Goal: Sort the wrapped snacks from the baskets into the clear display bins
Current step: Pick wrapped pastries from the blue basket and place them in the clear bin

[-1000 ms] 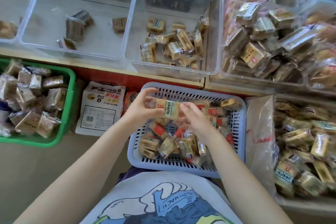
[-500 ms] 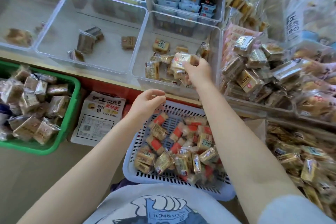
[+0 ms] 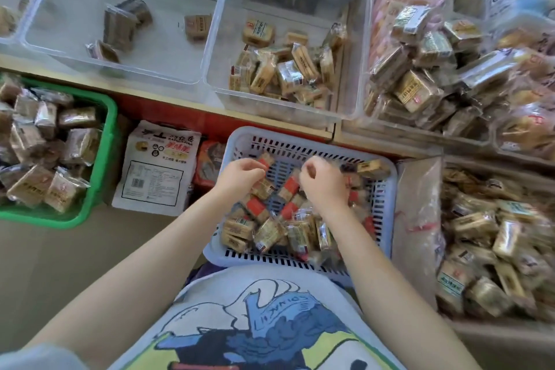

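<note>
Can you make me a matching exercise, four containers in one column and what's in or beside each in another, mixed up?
Containers:
1. green basket
2. pale blue basket
3. left clear bin
4. middle clear bin

Descriptions:
A. both hands reach into it
B. holds only a few scattered snacks
C. sits at the far left, full of brownish packs
D. holds a pile of tan wrapped snacks

Pairs: 1-C, 2-A, 3-B, 4-D
</note>
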A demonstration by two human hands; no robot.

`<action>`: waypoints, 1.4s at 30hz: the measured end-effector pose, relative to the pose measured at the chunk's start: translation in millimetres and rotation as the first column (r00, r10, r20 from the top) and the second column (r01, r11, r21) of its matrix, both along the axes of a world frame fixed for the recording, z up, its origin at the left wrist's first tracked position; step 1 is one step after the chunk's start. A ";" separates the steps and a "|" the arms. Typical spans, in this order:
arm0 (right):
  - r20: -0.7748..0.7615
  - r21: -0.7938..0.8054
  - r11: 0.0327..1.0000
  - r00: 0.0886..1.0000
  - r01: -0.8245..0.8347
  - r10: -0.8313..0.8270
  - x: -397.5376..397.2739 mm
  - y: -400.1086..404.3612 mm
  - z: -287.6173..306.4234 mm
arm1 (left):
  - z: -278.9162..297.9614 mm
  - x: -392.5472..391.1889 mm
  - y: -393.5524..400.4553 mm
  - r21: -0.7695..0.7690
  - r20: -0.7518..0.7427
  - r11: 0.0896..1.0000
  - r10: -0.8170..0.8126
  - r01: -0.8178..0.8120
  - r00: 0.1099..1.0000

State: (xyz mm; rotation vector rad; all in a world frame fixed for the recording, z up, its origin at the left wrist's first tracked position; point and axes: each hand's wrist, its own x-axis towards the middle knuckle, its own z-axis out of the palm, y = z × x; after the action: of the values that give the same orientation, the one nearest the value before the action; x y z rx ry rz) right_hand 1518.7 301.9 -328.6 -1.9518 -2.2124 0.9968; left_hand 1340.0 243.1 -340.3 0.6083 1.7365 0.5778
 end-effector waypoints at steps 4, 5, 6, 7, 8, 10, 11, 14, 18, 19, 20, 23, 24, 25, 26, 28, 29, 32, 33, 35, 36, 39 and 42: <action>0.260 -0.394 0.918 0.954 -0.039 0.152 42.4 -56.5 -62.1 | -6.0 20.6 -0.3 -0.045 0.014 0.997 -0.059 0.060 0.998; 0.279 -0.434 0.897 0.934 -0.086 0.225 47.5 -67.3 -72.4 | -7.1 23.8 -0.5 -0.055 0.022 0.996 -0.066 0.067 0.998; 0.299 -0.448 0.886 0.914 -0.120 0.275 49.6 -75.7 -78.3 | -7.8 26.6 -0.4 -0.063 0.027 0.995 -0.072 0.074 0.997; 0.308 -0.436 0.887 0.901 -0.152 0.306 50.1 -80.5 -80.4 | -8.0 28.9 -0.3 -0.065 0.024 0.994 -0.082 0.083 0.996; 0.306 -0.414 0.892 0.895 -0.181 0.323 48.8 -82.9 -79.1 | -7.9 31.0 0.0 -0.066 0.015 0.993 -0.093 0.094 0.996; 0.297 -0.387 0.904 0.903 -0.182 0.309 46.9 -82.9 -78.4 | -6.4 34.5 0.8 -0.067 0.001 0.991 -0.116 0.115 0.993; 0.286 -0.383 0.908 0.913 -0.168 0.290 46.7 -82.3 -79.7 | -5.3 35.9 1.3 -0.064 -0.004 0.990 -0.130 0.129 0.992; 0.251 -0.383 0.906 0.924 -0.179 0.288 46.8 -84.0 -82.4 | -2.7 38.4 1.5 -0.051 -0.012 0.987 -0.156 0.155 0.988; 0.198 -0.294 0.949 0.964 -0.112 0.175 51.9 -83.1 -77.3 | -1.9 37.0 0.0 -0.065 0.020 0.988 -0.140 0.141 0.990; 0.175 -0.277 0.959 0.978 -0.065 0.117 54.6 -81.5 -74.3 | -1.9 36.4 -0.1 -0.070 0.026 0.988 -0.138 0.140 0.990; 0.141 -0.282 0.959 0.989 -0.002 0.043 57.2 -79.2 -71.6 | -1.9 35.9 -0.2 -0.073 0.028 0.987 -0.141 0.143 0.990; -0.010 -0.352 0.905 0.966 0.239 -0.258 61.0 -67.0 -55.7 | 3.3 36.0 0.9 -0.058 -0.003 0.975 -0.215 0.214 0.977; -0.067 -0.368 0.876 0.931 0.311 -0.359 61.2 -60.8 -48.1 | 5.4 36.2 1.5 -0.042 -0.030 0.962 -0.269 0.268 0.963; -0.123 -0.385 0.844 0.886 0.373 -0.448 60.0 -52.6 -38.2 | 7.8 36.1 1.8 -0.018 -0.066 0.941 -0.339 0.338 0.939; -0.176 -0.407 0.809 0.833 0.423 -0.525 57.6 -43.9 -26.0 | 10.6 35.9 1.9 0.017 -0.112 0.906 -0.419 0.423 0.901; -0.273 -0.512 0.735 0.726 0.446 -0.631 50.7 -26.3 -1.1 | 14.8 35.7 2.6 0.127 -0.244 0.796 -0.553 0.592 0.796; -0.310 -0.565 0.710 0.690 0.420 -0.655 46.3 -18.1 10.2 | 17.8 35.9 3.6 0.186 -0.313 0.736 -0.584 0.651 0.749; -0.365 -0.607 0.741 0.728 0.287 -0.581 32.2 4.3 44.2 | 30.5 32.7 11.3 0.323 -0.478 0.641 -0.525 0.696 0.705; -0.377 -0.607 0.755 0.747 0.247 -0.548 28.1 10.5 55.6 | 37.3 29.5 15.3 0.366 -0.516 0.637 -0.468 0.678 0.718; -0.375 -0.615 0.770 0.797 0.168 -0.473 23.9 22.1 71.1 | 49.2 19.3 23.8 0.436 -0.493 0.687 -0.357 0.581 0.793; -0.377 -0.623 0.772 0.815 0.129 -0.441 22.3 26.5 78.7 | 57.2 12.9 28.5 0.442 -0.418 0.749 -0.315 0.494 0.852; -0.492 -0.529 0.848 0.823 -0.023 -0.285 14.3 33.9 90.9 | 78.0 -8.3 39.7 0.391 -0.081 0.894 -0.203 0.219 0.976; -0.529 -0.397 0.912 0.837 -0.102 -0.136 -5.3 45.2 97.3 | 87.0 -23.9 45.9 0.379 0.049 0.914 -0.176 0.145 0.983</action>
State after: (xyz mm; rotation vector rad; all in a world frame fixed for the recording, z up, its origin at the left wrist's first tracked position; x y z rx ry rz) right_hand 1513.4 347.1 -231.3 -1.5024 -1.7510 1.8657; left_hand 1316.1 289.0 -253.3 0.9728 1.4903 0.8144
